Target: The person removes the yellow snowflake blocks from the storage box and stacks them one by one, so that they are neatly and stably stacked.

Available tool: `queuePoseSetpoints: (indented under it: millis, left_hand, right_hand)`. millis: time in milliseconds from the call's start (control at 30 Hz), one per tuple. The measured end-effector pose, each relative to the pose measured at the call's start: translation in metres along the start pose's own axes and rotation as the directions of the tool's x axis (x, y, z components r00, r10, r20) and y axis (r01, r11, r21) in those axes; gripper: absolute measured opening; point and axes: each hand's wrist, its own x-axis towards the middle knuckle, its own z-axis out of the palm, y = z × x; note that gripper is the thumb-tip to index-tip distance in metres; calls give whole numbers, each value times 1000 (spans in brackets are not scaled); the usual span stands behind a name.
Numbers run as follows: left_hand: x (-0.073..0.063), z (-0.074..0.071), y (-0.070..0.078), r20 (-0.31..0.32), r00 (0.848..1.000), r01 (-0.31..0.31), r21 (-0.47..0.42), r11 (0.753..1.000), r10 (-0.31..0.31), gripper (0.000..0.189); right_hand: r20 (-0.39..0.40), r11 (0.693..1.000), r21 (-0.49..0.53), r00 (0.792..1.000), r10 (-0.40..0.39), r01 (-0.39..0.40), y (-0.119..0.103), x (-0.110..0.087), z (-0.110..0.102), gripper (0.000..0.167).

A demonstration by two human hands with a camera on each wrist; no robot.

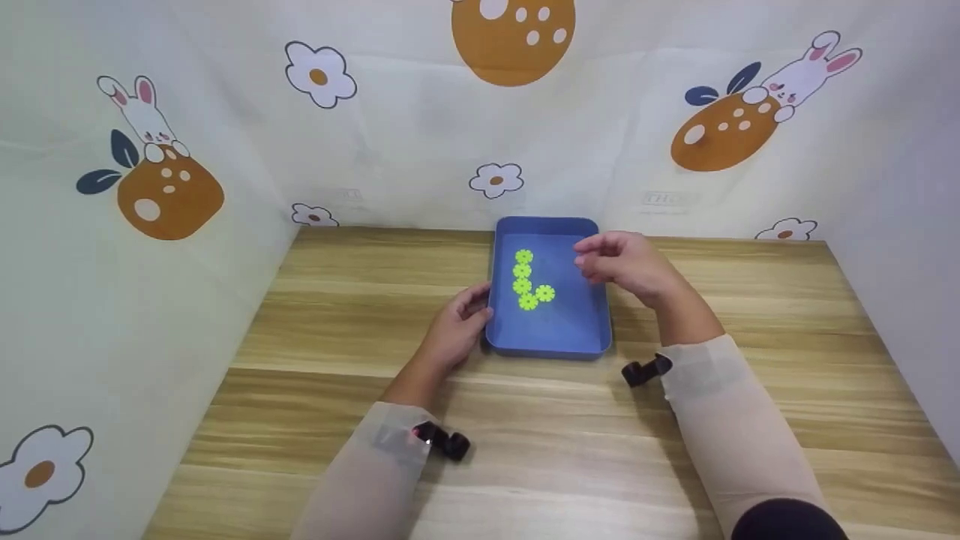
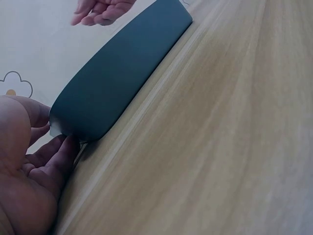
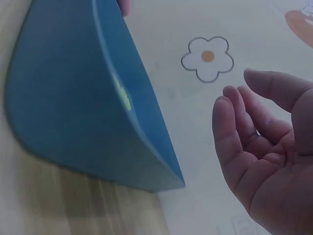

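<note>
A blue rectangular tray (image 1: 550, 330) lies on the table. Inside it, several bright green, notched flower-shaped discs (image 1: 523, 271) form a column, with one more beside the lowest disc. My left hand (image 1: 454, 328) touches the outside of the tray's left wall with its fingertips and thumb. In the left wrist view these fingers (image 2: 63, 152) meet the lower end of the wall (image 2: 117, 73). Above the tray's right side hovers my right hand (image 1: 626, 266), fingers loosely bent. The right wrist view shows a gap between thumb and fingers (image 3: 226, 127), with nothing held there.
The wood-grain table (image 1: 360, 300) extends around the tray. Behind it hangs a pale cloth (image 1: 405, 135) printed with flowers, rabbits and oranges, and pale walls stand at both sides. Small black cameras (image 1: 450, 444) are strapped to both sleeved wrists.
</note>
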Motion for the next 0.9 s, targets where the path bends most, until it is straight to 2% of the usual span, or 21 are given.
queuePoseSetpoints:
  millis: [200,333,600,900]
  left_hand:
    - [1,-1,-3,19,999,-50,-19,999,50,50]
    - [1,-1,-3,17,999,-43,-21,999,43,50]
    - [1,-1,-4,13,999,-43,-5,999,43,50]
    - [1,-2,-4,14,999,-37,8,999,37,50]
  right_hand:
    - [88,997,-56,994,62,-57,-14,16,12,34]
    - [136,993,-80,986,96,-86,-18,30,18,36]
    - [171,974,-188,972,159,-127,-17,55,29,42]
    - [199,952,-271,959,202,-144,-11,70,30,37]
